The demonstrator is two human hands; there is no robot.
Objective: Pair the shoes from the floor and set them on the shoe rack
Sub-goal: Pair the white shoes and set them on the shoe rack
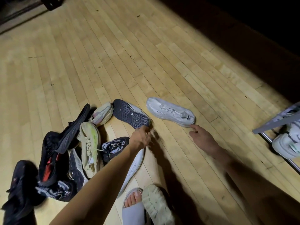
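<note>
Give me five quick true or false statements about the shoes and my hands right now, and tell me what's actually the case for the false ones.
1. The white lace-up shoe stands upright on its sole on the wooden floor. True.
2. The right hand grips the white lace-up shoe by its laces. False: its fingers are relaxed, with a fingertip just at the heel end.
3. The shoe with the dark sole lies with its tread turned up. True.
4. The left hand is at the shoe rack. False: it reaches to the near end of the shoe with the dark sole.
5. The shoe rack holds no shoes. False: white shoes sit on it.
</note>
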